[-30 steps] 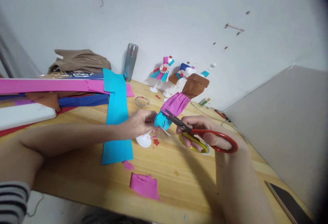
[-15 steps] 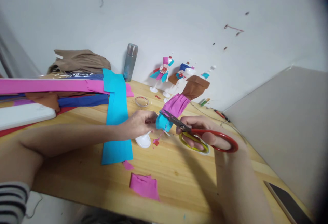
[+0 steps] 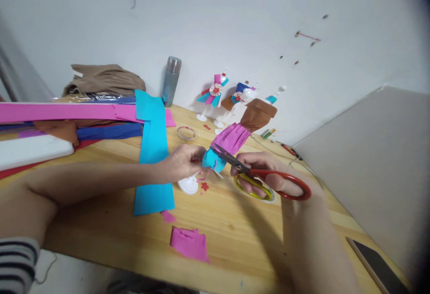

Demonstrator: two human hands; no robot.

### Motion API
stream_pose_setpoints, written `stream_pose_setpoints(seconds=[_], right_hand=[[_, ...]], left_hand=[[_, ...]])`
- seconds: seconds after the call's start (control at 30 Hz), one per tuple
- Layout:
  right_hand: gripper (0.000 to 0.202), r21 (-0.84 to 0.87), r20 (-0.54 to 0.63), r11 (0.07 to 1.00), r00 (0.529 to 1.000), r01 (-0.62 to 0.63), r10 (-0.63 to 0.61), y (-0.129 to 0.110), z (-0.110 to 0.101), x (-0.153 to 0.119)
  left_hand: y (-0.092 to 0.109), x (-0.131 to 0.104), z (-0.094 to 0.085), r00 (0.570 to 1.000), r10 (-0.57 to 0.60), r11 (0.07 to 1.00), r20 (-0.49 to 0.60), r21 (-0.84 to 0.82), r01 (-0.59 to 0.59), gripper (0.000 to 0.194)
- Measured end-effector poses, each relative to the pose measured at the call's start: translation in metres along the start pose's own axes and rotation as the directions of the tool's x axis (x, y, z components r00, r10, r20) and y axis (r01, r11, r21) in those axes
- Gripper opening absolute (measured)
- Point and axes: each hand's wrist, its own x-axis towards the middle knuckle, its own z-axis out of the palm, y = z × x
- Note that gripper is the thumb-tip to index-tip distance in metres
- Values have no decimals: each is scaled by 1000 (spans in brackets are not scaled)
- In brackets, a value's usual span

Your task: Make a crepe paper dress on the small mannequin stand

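Note:
A crepe paper piece [image 3: 231, 138], banded in brown, gathered pink and blue, is tilted above the table. My left hand [image 3: 181, 163] pinches its blue end between thumb and fingers. Red and yellow handled scissors [image 3: 239, 167] are in my right hand [image 3: 267, 164], with fingers through the loops. Their dark blades lie across the piece where pink meets blue; whether paper is between them is hard to tell. Beneath my left hand a white round base [image 3: 188, 185] and a small red flower cutout [image 3: 204, 187] rest on the table.
A long blue paper strip [image 3: 155, 168] hangs over stacked coloured paper [image 3: 74, 113] at left. Pink scraps [image 3: 190, 244] lie in front. Behind stand a bottle [image 3: 171, 82] and decorated figures [image 3: 215, 90]. A phone [image 3: 376, 262] lies at right, a wire ring [image 3: 186, 132] farther back.
The blue end of the paper piece has turned slightly and shifted a little left at my left fingers. The scissors have barely moved, and both hands keep their holds.

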Motion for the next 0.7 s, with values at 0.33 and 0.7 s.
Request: stream_pose_setpoints(seconds=[0.33,0.7], right_hand=[[69,13,0,1000,1000,14,-14,2,-1,0],[67,34,-21,999,1000,-22,22,0,1,0]], left_hand=[[-5,1,-1,1000,1,999,0,43,-1,5],[-13,2,0,999,-13,1000,-30,10,13,8]])
